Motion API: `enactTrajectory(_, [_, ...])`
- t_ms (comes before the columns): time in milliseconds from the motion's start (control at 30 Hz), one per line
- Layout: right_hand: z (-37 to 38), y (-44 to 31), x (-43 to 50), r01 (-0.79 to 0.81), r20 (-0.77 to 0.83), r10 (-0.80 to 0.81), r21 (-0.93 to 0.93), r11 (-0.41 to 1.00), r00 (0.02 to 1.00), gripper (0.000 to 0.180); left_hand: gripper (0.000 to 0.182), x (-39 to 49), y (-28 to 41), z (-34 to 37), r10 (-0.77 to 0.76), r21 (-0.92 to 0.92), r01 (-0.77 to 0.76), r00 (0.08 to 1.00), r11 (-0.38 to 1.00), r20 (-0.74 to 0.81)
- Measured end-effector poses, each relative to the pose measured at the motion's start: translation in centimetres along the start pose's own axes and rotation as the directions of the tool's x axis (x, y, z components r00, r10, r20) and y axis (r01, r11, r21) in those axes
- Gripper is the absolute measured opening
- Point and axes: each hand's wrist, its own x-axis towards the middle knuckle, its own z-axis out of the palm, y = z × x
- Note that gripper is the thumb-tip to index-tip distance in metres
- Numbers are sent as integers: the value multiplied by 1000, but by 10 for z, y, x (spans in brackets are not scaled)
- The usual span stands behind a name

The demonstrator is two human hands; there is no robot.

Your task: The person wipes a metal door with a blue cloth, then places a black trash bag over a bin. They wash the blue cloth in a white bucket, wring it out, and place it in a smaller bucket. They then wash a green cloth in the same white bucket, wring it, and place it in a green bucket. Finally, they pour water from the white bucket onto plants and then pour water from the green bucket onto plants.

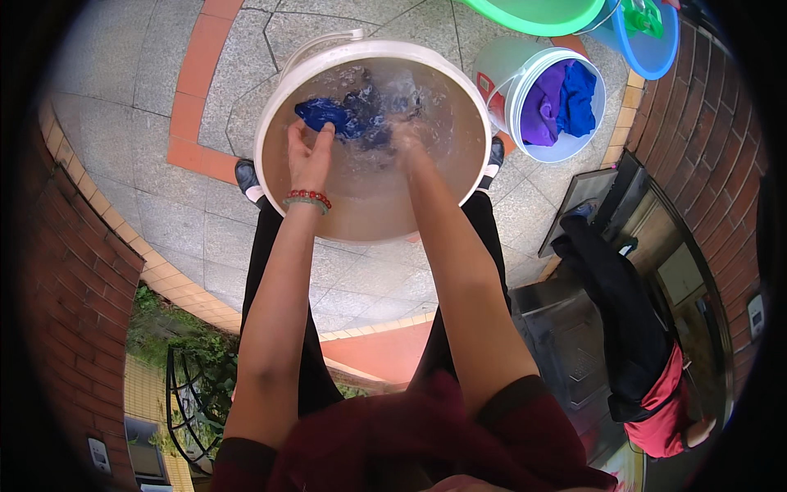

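Observation:
A large white plastic tub (268, 123) of cloudy brownish water stands between my feet. In it a wet dark blue cloth (321, 113) lies partly under the splashing surface. My left hand (310, 154), with red and green beaded bracelets at the wrist, holds the cloth's left end between thumb and fingers at the water's surface. My right hand (406, 135) is in the water at the cloth's right side, blurred by motion and splashes; its fingers are hidden, so its grip cannot be told.
A white bucket (499, 67) with a purple cloth (544, 104) and a blue cloth (577, 98) stands right of the tub. Beyond are a green basin (541, 15) and a blue bucket (653, 55) holding a green item. Another person (633, 326) is near a doorway at right. Brick walls flank the paving.

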Motion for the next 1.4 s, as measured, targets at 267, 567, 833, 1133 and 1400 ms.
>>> enactTrajectory(267, [-34,-28,-198,472,393,-559,302,828,730,31,61,-10,-7,25,63,-425,102,932,899,358])
enactTrajectory(567, [53,-17,-60,448,-471,-305,226,865,828,17,31,-24,-2,20,-243,-524,277,961,806,134])
enactTrajectory(833, [30,32,40,-168,-6,184,380,910,983,52,26,-9,-3,-8,223,323,-283,952,903,210])
enactTrajectory(1133, [-22,-10,-174,406,425,-474,246,880,771,42,55,12,-30,0,-109,-161,171,936,972,334])
enactTrajectory(1400, [47,-29,-98,594,-451,-505,72,801,736,23,43,-9,-31,9,-308,-528,536,832,659,461])
